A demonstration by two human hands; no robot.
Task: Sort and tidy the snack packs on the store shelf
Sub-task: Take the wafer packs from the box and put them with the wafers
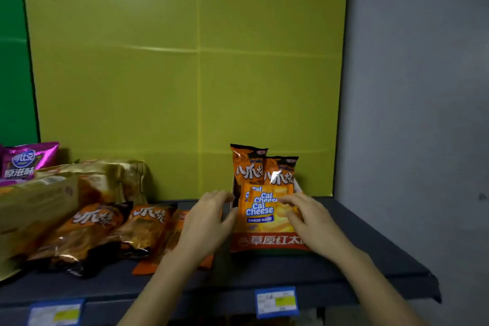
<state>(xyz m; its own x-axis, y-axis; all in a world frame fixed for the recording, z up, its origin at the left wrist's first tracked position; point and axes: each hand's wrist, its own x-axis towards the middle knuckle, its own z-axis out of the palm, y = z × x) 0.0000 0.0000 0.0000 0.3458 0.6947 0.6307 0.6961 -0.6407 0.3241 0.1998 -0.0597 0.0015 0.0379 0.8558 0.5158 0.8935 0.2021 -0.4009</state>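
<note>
While both hands work at the orange display box (267,242) standing toward the right end of the dark shelf (370,254), the left hand (205,222) lies flat against the box's left wall, fingers spread and loose, closed on nothing. Right hand (309,219) rests on the front of the Cal Cheese wafer packs (260,210), fingertips touching the upper edge of the front pack, grip narrow; whether it pinches the pack or only presses it, cannot tell. Three wafer packs show, upright and overlapping, front of the box. Behind them, two orange octopus-snack bags (264,169) stand upright, the rear one taller and set left. Left of the box, more bags of the same orange kind (105,227) lie flat and jumbled on the shelf, one partly under the left wrist. Farther left, gold-coloured bags (53,193) are piled, with a purple bag (27,163) standing behind them at the frame edge. Two price labels (276,302) sit on the shelf's front lip. Yellow-green backing panel (185,61) behind; grey wall (423,114) to the right.
</note>
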